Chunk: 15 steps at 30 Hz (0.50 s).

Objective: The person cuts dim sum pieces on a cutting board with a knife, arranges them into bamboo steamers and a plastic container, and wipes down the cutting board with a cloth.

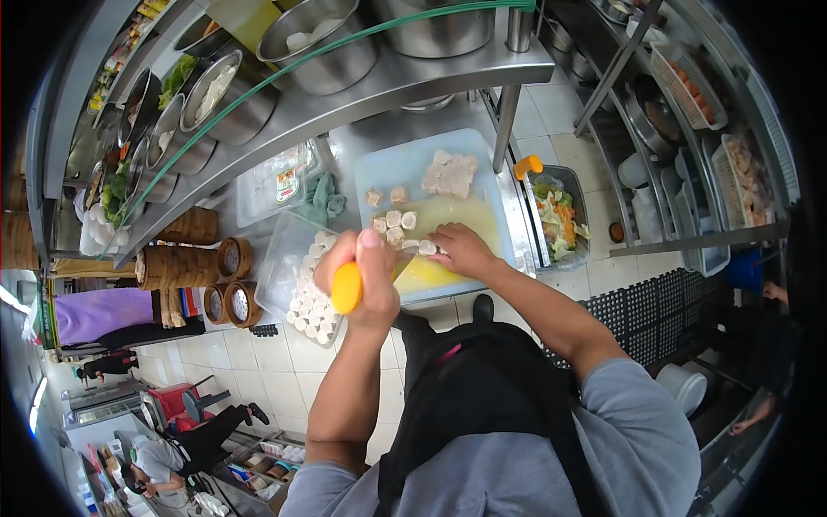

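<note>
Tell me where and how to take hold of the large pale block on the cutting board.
Best gripped, I'd judge, at its left and right sides, coming down from above: the pale block lies flat on the board, both sides bare, its broad top offering no handle.

The left hand hides much of a yellow-handled knife, and little of its blade shows toward the right hand. Whether the latter presses the pale piece or merely sits beside it is too small to tell. The left fist partly covers a clear tray of white pieces. Beyond it, print on a plastic tub's label is too small to read. Ahead of both hands, the top edge cuts off a steel pot, and a shelf mostly hides a round dish. Far right of both hands, a blurred person is cut off by the black border
</note>
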Motion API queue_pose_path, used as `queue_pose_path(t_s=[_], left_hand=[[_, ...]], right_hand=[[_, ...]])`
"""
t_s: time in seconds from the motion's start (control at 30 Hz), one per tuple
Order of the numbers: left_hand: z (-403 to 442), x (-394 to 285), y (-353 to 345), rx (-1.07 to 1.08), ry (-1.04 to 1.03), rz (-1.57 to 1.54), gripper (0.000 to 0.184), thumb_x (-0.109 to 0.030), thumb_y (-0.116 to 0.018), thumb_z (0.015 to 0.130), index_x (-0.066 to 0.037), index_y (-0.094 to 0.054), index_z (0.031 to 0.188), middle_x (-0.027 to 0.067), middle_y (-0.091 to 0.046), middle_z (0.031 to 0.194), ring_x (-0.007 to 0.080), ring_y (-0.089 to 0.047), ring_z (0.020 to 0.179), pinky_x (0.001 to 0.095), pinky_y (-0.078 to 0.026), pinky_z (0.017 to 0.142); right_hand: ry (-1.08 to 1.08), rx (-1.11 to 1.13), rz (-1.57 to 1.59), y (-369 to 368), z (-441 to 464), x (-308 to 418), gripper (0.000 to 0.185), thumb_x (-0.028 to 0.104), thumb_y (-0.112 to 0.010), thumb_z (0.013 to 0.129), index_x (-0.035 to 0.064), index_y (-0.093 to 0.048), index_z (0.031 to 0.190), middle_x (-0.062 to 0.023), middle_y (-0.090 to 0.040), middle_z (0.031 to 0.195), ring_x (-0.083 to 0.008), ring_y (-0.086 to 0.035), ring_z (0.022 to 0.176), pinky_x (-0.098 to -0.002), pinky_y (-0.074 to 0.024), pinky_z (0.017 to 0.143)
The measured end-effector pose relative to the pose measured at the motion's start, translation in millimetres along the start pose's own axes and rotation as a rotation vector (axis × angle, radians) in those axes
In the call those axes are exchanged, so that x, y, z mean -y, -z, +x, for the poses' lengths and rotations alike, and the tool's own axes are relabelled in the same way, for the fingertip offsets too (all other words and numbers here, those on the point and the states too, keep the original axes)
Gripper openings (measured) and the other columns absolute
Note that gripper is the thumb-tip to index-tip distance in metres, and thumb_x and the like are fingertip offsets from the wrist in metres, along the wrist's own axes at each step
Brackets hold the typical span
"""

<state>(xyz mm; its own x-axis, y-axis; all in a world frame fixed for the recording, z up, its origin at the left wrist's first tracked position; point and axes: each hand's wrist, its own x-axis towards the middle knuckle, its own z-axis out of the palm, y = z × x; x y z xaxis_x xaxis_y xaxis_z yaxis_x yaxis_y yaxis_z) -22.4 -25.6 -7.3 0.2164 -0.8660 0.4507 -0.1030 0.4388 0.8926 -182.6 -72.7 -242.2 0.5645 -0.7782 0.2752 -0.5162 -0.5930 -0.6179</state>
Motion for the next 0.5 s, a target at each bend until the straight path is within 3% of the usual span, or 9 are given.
queue_pose_path(t_s=[0.2, 0.33, 0.37, 0.43, 0.47, 0.5], left_hand=[[10, 8, -5, -0.007, 0.106, -0.164, 0.038, -0.011, -0.051, 0.106, -0.009, -0.037, 0.071, -0.0003, -0.037, 0.054, 0.0095, -0.032, 0.044, 0.0283, -0.031, 0.045], [8, -12, -2, 0.019, 0.013, -0.227, 0.035, -0.012, -0.053, 0.107, -0.009, -0.038, 0.075, -0.0013, -0.035, 0.056, 0.0104, -0.032, 0.043, 0.0291, -0.031, 0.045], [5, 8, -5, 0.006, -0.012, -0.197, 0.035, -0.012, -0.053, 0.106, -0.010, -0.038, 0.074, -0.0019, -0.036, 0.056, 0.0092, -0.034, 0.044, 0.0277, -0.031, 0.044], [3, 32, -2, -0.083, 0.168, -0.305, 0.035, -0.010, -0.052, 0.107, -0.010, -0.038, 0.075, -0.0025, -0.037, 0.057, 0.0074, -0.034, 0.045, 0.0265, -0.029, 0.043], [11, 27, -5, -0.013, 0.134, -0.301, 0.035, -0.010, -0.052, 0.107, -0.011, -0.038, 0.074, -0.0029, -0.037, 0.057, 0.0068, -0.034, 0.045, 0.0262, -0.028, 0.042], [10, 18, -3, 0.048, 0.120, -0.277, 0.036, -0.009, -0.051, 0.106, -0.011, -0.037, 0.074, -0.0032, -0.037, 0.057, 0.0062, -0.034, 0.046, 0.0258, -0.028, 0.042]], right_hand=[[-0.045, -0.005, 0.035, 4, -9, -4, 0.038, 0.025, -0.079, 0.084, 0.0039, -0.070, 0.115, -0.0124, -0.066, 0.101, -0.0335, -0.062, 0.099, -0.0447, -0.0498, 0.094], [0.035, -0.156, 0.024, 9, -11, -2, 0.041, 0.027, -0.080, 0.084, 0.0035, -0.070, 0.116, -0.0141, -0.065, 0.098, -0.0365, -0.062, 0.095, -0.0444, -0.0505, 0.089], [-0.009, -0.157, 0.043, -12, -20, -17, 0.042, 0.029, -0.079, 0.085, 0.0031, -0.071, 0.116, -0.0160, -0.068, 0.102, -0.0380, -0.063, 0.100, -0.0458, -0.0502, 0.093], [-0.201, 0.062, 0.114, -14, -16, -19, 0.043, 0.030, -0.078, 0.086, 0.0027, -0.071, 0.118, -0.0177, -0.069, 0.106, -0.0395, -0.064, 0.103, -0.0483, -0.0492, 0.096], [-0.096, -0.074, 0.135, -17, -19, -26, 0.042, 0.030, -0.077, 0.087, 0.0025, -0.071, 0.117, -0.0183, -0.069, 0.109, -0.0398, -0.063, 0.105, -0.0497, -0.0480, 0.098], [-0.032, -0.068, 0.066, -11, -20, -23, 0.040, 0.030, -0.076, 0.088, 0.0040, -0.070, 0.118, -0.0173, -0.068, 0.110, -0.0374, -0.062, 0.108, -0.0480, -0.0477, 0.099]])
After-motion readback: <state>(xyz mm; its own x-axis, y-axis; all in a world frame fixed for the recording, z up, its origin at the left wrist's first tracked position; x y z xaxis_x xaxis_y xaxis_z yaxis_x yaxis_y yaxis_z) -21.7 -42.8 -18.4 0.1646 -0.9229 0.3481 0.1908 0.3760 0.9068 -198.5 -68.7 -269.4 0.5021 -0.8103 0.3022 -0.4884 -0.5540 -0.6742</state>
